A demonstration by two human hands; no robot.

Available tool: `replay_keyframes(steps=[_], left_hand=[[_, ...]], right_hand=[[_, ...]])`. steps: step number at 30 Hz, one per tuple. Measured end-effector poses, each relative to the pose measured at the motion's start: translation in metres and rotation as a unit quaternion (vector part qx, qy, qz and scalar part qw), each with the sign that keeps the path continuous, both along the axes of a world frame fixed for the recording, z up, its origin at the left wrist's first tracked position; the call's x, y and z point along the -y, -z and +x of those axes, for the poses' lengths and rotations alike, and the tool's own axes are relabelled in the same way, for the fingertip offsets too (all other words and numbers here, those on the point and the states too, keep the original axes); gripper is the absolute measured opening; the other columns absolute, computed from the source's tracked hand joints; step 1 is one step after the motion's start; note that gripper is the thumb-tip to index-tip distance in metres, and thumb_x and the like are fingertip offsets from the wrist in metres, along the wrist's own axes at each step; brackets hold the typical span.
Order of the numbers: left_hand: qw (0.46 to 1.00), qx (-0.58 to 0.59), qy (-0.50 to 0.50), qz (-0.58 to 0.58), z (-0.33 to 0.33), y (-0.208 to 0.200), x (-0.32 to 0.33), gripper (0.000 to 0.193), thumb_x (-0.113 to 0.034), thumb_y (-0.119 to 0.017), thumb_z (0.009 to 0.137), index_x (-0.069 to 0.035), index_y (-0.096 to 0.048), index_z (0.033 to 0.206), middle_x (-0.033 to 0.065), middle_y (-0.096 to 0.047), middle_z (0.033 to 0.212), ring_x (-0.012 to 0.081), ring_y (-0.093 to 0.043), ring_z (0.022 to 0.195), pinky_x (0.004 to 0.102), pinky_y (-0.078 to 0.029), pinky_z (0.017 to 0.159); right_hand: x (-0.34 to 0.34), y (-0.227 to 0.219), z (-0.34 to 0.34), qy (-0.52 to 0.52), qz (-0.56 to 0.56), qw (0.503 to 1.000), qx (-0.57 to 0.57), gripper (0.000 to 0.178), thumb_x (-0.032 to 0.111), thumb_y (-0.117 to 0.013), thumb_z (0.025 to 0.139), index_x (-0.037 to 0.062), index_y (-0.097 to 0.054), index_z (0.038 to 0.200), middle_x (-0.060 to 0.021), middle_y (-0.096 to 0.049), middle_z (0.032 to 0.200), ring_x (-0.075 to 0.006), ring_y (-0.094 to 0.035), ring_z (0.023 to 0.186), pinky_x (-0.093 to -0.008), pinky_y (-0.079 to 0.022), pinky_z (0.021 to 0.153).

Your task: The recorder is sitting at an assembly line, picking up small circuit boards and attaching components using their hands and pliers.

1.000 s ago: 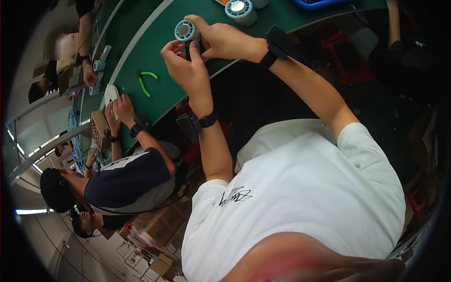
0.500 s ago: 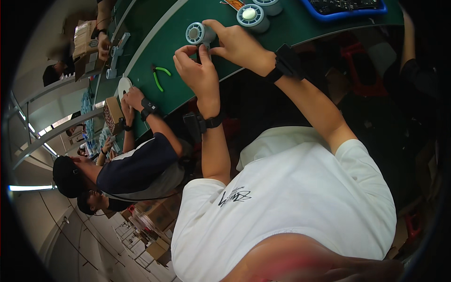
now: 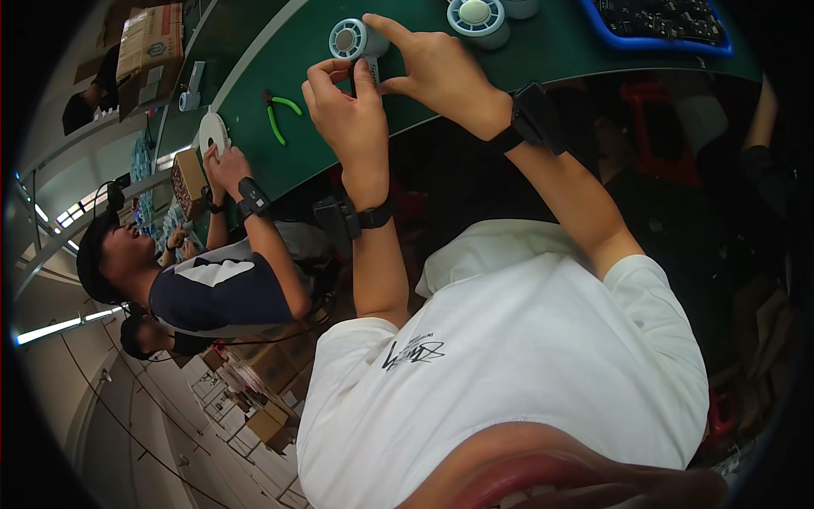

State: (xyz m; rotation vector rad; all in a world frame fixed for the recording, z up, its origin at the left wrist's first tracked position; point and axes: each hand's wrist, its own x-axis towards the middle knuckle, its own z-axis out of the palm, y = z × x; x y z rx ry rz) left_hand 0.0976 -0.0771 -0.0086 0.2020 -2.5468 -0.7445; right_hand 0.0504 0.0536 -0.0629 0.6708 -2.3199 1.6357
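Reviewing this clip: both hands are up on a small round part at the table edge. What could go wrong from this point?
1. The round white part is pinched only by fingertips of the left hand and right hand near the green table's edge; a slip could drop it to the floor.
2. A second round part sits close behind the right hand and might get knocked.
3. The co-worker's hand works close by on the left; elbows could clash.

3 round fan units (image 3: 349, 40) (image 3: 477, 19) (image 3: 519, 7), 1 blue tray (image 3: 678, 44), 1 green-handled pliers (image 3: 278, 113)
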Motion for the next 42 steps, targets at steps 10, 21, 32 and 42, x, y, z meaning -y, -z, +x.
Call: replay_keyframes(steps=[10,21,32,42], left_hand=[[0.991,-0.099,0.030,-0.079,0.000,0.028,0.006,0.019,-0.006,-0.070,0.098,-0.002,-0.061,0.113,0.0165,-0.054,0.112,0.0313,-0.059,0.098,0.0411,-0.049,0.080],[0.986,-0.090,0.131,-0.051,-0.076,-0.002,0.023,0.032,0.004,-0.071,0.089,-0.003,-0.060,0.119,0.0172,-0.048,0.114,0.0375,-0.058,0.099,0.0440,-0.049,0.088],[0.976,-0.110,0.077,-0.169,-0.363,0.051,0.071,0.030,-0.002,-0.069,0.085,-0.011,-0.066,0.113,0.0199,-0.057,0.112,0.0414,-0.064,0.096,0.0481,-0.052,0.090],[0.884,0.127,0.411,0.180,-0.075,-0.052,0.025,0.073,-0.025,-0.084,0.088,-0.014,-0.053,0.153,0.0183,-0.049,0.156,0.0403,-0.047,0.144,0.0478,-0.040,0.118]], right_hand=[[0.005,-0.010,0.008,0.025,0.005,1.000,0.007,0.094,0.009,-0.088,0.076,0.0134,-0.045,0.160,-0.0158,-0.069,0.082,-0.0298,-0.070,0.074,-0.0402,-0.055,0.065],[-0.103,-0.100,0.049,0.190,0.130,0.971,-0.057,0.077,0.021,-0.087,0.083,0.0164,-0.053,0.152,-0.0141,-0.065,0.107,-0.0324,-0.074,0.079,-0.0417,-0.060,0.068],[-0.070,-0.087,0.021,0.156,0.399,0.902,-0.051,0.078,0.035,-0.091,0.078,0.0028,-0.057,0.140,-0.0155,-0.059,0.117,-0.0284,-0.074,0.072,-0.0390,-0.061,0.062],[-0.088,-0.086,0.000,-0.005,0.341,0.906,-0.252,0.042,0.008,-0.074,0.087,0.0181,-0.071,0.127,-0.0101,-0.064,0.129,-0.0284,-0.069,0.111,-0.0386,-0.063,0.082]])
